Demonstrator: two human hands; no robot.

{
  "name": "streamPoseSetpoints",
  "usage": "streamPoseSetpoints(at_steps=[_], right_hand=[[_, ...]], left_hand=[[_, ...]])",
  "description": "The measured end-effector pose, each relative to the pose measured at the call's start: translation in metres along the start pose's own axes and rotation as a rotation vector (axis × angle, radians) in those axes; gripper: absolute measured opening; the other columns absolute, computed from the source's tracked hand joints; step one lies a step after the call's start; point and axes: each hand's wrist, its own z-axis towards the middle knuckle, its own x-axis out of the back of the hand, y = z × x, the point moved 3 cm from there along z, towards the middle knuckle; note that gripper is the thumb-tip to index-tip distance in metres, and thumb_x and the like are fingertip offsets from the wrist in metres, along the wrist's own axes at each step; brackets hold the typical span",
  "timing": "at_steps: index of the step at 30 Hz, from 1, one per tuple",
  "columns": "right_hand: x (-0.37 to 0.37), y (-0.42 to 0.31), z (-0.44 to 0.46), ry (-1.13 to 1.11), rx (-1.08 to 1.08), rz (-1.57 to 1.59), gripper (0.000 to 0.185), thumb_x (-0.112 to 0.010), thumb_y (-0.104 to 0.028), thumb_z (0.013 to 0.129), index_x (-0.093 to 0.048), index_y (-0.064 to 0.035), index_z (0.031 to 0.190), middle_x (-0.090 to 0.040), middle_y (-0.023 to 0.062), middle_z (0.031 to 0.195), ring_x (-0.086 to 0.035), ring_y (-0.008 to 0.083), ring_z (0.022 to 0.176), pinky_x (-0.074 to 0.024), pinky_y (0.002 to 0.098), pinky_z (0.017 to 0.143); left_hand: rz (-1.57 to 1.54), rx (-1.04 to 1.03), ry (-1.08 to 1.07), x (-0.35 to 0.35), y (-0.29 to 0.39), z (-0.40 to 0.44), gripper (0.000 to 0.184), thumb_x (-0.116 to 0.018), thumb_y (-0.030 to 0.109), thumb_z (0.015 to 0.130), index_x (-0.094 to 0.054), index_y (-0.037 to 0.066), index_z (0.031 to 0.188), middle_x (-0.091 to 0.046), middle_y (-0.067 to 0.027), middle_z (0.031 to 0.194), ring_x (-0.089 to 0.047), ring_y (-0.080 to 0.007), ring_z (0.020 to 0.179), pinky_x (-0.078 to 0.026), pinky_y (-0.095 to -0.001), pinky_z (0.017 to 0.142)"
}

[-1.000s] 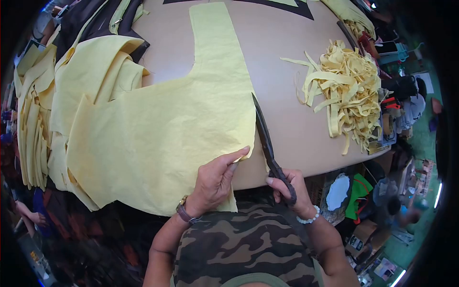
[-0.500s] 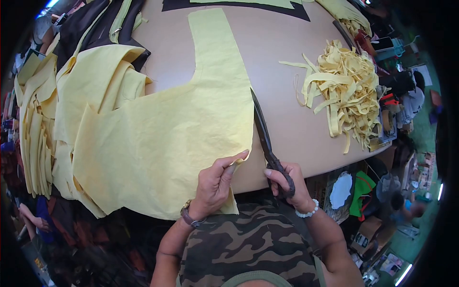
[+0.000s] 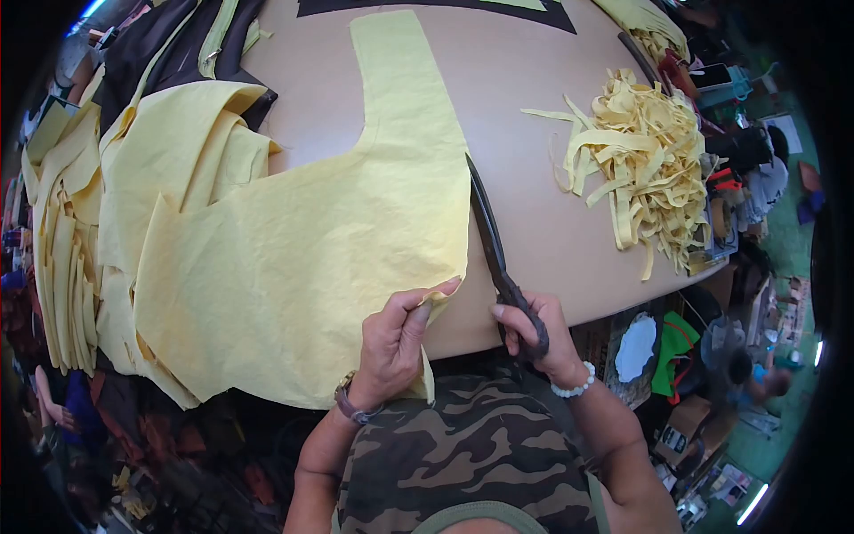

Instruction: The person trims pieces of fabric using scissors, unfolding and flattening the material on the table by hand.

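Observation:
A large piece of yellow fabric [image 3: 294,258] lies across the table, with a narrow arm of it reaching toward the far side. My left hand [image 3: 396,334] pinches its near right corner, where the cloth is folded up between thumb and fingers. In my right hand [image 3: 538,334] are long dark scissors [image 3: 489,222], gripped by the handles. Their blades point away from me along the fabric's right edge, and the tip touches or lies right beside that edge. The blades look closed or nearly so. Part of the handle is hidden by my fingers.
A heap of yellow fabric strips [image 3: 649,160] lies on the table [image 3: 534,116] at right. Folded yellow cloth [image 3: 67,258] hangs over the left side, near dark zippered fabric [image 3: 169,53]. Dark material [image 3: 445,7] lies at the far edge. Another person's hand [image 3: 58,411] shows at lower left.
My left hand has shifted slightly left with the fabric corner. The scissors have moved slightly up and left, still along the right edge.

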Motion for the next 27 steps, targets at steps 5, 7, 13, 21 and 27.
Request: streamPoseSetpoints(at_steps=[5,7,13,21,27], right_hand=[[-0.003,-0.004,0.008,-0.011,0.014,0.065,0.021,-0.059,-0.017,0.081,-0.052,-0.0035,0.067,-0.047,-0.0006,0.050,-0.042,0.0059,0.039,-0.0316,0.0190,0.039],[-0.003,-0.003,0.007,-0.012,0.010,0.022,0.021,-0.059,-0.017,0.081,-0.052,-0.0034,0.067,-0.047,-0.0008,0.049,-0.042,0.0060,0.039,-0.0316,0.0190,0.039],[-0.002,-0.001,0.007,0.012,-0.003,-0.025,0.022,-0.061,-0.018,0.081,-0.052,-0.0033,0.067,-0.046,-0.0008,0.050,-0.042,0.0060,0.039,-0.0311,0.0195,0.039],[-0.004,-0.015,0.020,-0.001,0.040,0.020,0.022,-0.061,-0.020,0.081,-0.052,-0.0044,0.067,-0.045,-0.0021,0.050,-0.042,0.0053,0.040,-0.0313,0.0194,0.039],[-0.003,-0.010,0.020,0.001,0.050,0.029,0.028,-0.064,-0.022,0.080,-0.052,-0.0046,0.062,-0.048,-0.0012,0.048,-0.044,0.0040,0.039,-0.0312,0.0180,0.037]], left_hand=[[0.047,0.011,0.006,0.002,-0.002,-0.002,0.017,-0.041,0.008,0.093,-0.052,-0.004,0.099,-0.063,-0.0167,0.101,-0.058,-0.0132,0.090,-0.045,-0.0246,0.079],[0.021,-0.066,0.039,0.004,0.002,0.000,0.017,-0.041,0.007,0.093,-0.051,-0.003,0.101,-0.063,-0.0146,0.103,-0.060,-0.0117,0.086,-0.045,-0.0226,0.075],[-0.015,-0.049,0.047,0.010,0.006,-0.003,0.017,-0.040,0.007,0.093,-0.051,-0.004,0.102,-0.062,-0.0159,0.105,-0.059,-0.0153,0.096,-0.045,-0.0259,0.083],[-0.092,-0.057,0.073,0.008,0.008,-0.002,0.017,-0.041,0.007,0.093,-0.052,-0.004,0.100,-0.062,-0.0159,0.105,-0.058,-0.0135,0.093,-0.044,-0.0247,0.081],[-0.081,0.012,0.143,0.017,0.005,-0.006,0.016,-0.043,0.009,0.093,-0.053,-0.003,0.098,-0.064,-0.0127,0.099,-0.055,-0.0088,0.083,-0.043,-0.0219,0.075]])
